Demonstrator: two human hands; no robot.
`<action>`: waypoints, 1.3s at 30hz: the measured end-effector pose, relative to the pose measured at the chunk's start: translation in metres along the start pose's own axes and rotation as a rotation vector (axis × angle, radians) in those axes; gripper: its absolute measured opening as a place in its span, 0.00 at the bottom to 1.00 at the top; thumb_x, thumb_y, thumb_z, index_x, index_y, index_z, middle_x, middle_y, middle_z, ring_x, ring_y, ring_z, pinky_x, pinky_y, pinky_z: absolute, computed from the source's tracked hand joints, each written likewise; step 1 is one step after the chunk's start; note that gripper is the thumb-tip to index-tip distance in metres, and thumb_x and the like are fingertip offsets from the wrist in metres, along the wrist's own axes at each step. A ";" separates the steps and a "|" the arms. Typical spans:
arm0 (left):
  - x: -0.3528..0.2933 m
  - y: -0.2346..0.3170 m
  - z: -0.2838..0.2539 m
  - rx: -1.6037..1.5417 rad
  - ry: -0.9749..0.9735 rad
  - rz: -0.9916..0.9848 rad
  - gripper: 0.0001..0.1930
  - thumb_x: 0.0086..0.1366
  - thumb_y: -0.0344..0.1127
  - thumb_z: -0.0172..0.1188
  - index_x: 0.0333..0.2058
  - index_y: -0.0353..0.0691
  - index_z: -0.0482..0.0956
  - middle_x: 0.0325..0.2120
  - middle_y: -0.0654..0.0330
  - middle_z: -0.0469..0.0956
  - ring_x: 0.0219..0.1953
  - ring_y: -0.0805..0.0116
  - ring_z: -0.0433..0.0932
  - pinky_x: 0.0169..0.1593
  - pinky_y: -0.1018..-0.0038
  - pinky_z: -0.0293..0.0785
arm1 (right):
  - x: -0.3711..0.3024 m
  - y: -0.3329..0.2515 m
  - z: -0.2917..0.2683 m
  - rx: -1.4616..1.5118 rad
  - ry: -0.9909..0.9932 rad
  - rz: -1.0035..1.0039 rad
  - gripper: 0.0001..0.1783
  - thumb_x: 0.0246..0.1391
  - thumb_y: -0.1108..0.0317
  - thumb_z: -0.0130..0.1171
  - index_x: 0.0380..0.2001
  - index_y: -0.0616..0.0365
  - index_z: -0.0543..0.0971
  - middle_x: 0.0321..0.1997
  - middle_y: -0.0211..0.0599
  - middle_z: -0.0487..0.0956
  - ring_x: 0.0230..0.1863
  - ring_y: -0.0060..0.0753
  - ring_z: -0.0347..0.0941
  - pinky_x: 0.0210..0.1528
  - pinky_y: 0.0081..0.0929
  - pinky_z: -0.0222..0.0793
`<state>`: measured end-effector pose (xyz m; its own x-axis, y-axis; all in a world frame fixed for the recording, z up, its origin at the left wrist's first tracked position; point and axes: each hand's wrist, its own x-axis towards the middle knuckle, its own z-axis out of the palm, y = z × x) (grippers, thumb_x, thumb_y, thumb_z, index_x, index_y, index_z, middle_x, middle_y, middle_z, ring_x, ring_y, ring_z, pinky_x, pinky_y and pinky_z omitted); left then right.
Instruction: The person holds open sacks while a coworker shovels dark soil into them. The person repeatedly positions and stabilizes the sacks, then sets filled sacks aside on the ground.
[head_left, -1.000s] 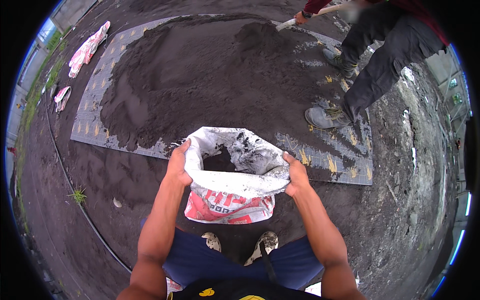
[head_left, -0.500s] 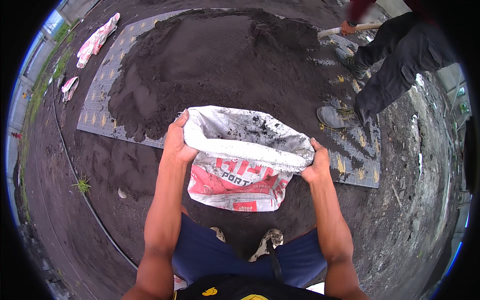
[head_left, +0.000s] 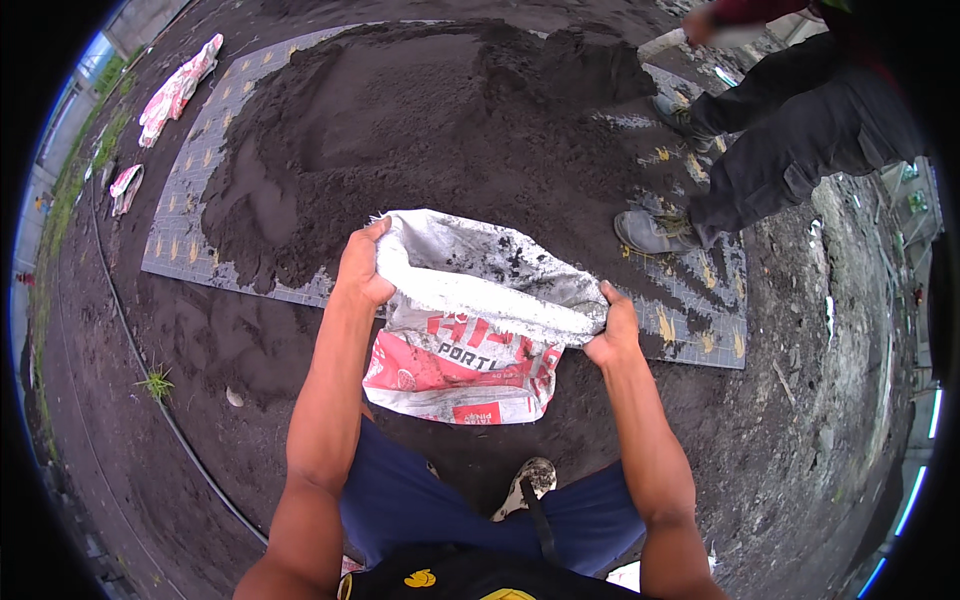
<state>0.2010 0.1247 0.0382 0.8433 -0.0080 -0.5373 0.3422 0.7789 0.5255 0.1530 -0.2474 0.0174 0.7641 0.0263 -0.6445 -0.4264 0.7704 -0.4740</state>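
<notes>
Between my two hands hangs a white and red woven cement sack (head_left: pixel 470 345), its mouth spread wide and its rim folded outward. My left hand (head_left: pixel 365 262) is closed on the left end of the rim. At the right end, my right hand (head_left: pixel 615 325) grips the same rim, thumb on top. Dark smudges and crumbs stick to the sack's pale inner wall; its bottom inside is hidden by the front rim. Just beyond the sack lies a broad heap of dark sand (head_left: pixel 400 130) on a grey patterned sheet (head_left: pixel 180 240).
At the right a co-worker in dark trousers (head_left: pixel 780 170) stands on the sheet, holding a pale shaft (head_left: pixel 662 43). Two crumpled sacks, a larger one (head_left: pixel 180 90) and a smaller one (head_left: pixel 126 188), lie far left. A thin hose (head_left: pixel 165 410) runs along the ground there.
The sack's mouth has narrowed slightly, with my right hand closer to my left. The co-worker's hand and shaft have shifted upward. The whole view has turned a little.
</notes>
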 end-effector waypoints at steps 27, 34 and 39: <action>-0.041 -0.001 -0.013 0.002 0.012 -0.045 0.16 0.77 0.39 0.47 0.50 0.30 0.75 0.41 0.48 0.81 0.41 0.57 0.83 0.48 0.58 0.83 | -0.024 0.031 0.014 -0.190 0.073 0.047 0.18 0.73 0.62 0.43 0.53 0.65 0.74 0.48 0.49 0.81 0.46 0.48 0.81 0.51 0.51 0.79; -0.056 -0.008 -0.007 -0.020 -0.059 -0.057 0.18 0.75 0.38 0.51 0.53 0.28 0.74 0.47 0.46 0.80 0.46 0.55 0.83 0.53 0.55 0.82 | -0.032 0.027 0.008 -0.184 0.027 0.096 0.19 0.73 0.62 0.42 0.53 0.67 0.74 0.47 0.50 0.82 0.45 0.47 0.82 0.50 0.50 0.79; -0.083 -0.010 -0.011 0.395 -0.117 -0.031 0.18 0.68 0.40 0.62 0.50 0.33 0.77 0.42 0.54 0.83 0.42 0.65 0.84 0.47 0.65 0.84 | -0.033 0.028 0.005 -0.197 0.058 0.086 0.19 0.73 0.61 0.43 0.52 0.67 0.74 0.46 0.49 0.82 0.42 0.46 0.82 0.49 0.49 0.80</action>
<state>0.1226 0.1249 0.0702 0.8636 -0.1168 -0.4904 0.4819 0.4771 0.7349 0.1181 -0.2241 0.0284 0.6940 0.0452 -0.7185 -0.5797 0.6271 -0.5204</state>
